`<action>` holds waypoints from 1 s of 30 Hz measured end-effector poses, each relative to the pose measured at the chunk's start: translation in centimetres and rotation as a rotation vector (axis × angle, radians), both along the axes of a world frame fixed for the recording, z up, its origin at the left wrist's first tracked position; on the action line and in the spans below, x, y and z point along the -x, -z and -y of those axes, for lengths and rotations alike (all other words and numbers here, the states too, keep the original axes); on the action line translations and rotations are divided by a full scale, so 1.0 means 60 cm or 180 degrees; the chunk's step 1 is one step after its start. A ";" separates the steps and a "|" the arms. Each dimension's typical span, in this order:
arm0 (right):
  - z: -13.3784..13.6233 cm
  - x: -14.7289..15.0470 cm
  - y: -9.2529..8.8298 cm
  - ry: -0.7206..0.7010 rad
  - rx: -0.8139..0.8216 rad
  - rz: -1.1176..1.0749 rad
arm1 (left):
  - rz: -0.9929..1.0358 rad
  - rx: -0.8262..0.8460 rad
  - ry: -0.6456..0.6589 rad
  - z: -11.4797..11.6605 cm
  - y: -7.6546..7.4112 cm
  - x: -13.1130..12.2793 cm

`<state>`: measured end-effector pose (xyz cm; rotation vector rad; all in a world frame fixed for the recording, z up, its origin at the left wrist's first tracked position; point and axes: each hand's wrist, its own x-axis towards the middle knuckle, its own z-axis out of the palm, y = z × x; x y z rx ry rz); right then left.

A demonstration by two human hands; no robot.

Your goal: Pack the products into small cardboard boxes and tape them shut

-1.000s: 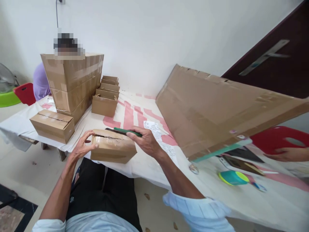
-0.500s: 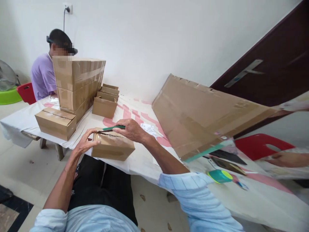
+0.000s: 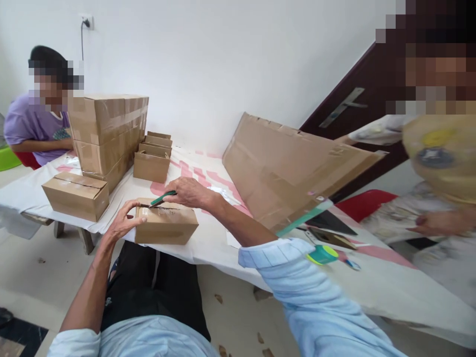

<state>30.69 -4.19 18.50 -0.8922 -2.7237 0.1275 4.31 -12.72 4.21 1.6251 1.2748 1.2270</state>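
In front of me, at the table's near edge, lies a small brown cardboard box (image 3: pixel 167 228) with a ragged, torn seam along its top. My left hand (image 3: pixel 125 218) grips its left end, thumb on the near side and fingers over the far top edge. My right hand (image 3: pixel 188 191) is closed around a green utility knife (image 3: pixel 162 198). Its blade points down and left, at the left part of the top seam; whether it is in the cardboard I cannot tell.
Another closed box (image 3: pixel 76 196) stands at left, beside a tall taped stack of cartons (image 3: pixel 107 119). Open-topped boxes (image 3: pixel 152 163) stand behind. A large cardboard sheet (image 3: pixel 290 163) leans at right, near a tape roll (image 3: pixel 323 254). Co-workers sit left and right.
The camera has swung to the right, bringing the right co-worker into view. The utility knife has gone from nearly level to tilted, with its tip lower. My left hand keeps its hold.
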 end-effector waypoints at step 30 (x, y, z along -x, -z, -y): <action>0.078 -0.221 0.371 0.2347 0.0055 -0.1582 | -0.0437 0.0097 0.0210 -0.024 -0.026 0.028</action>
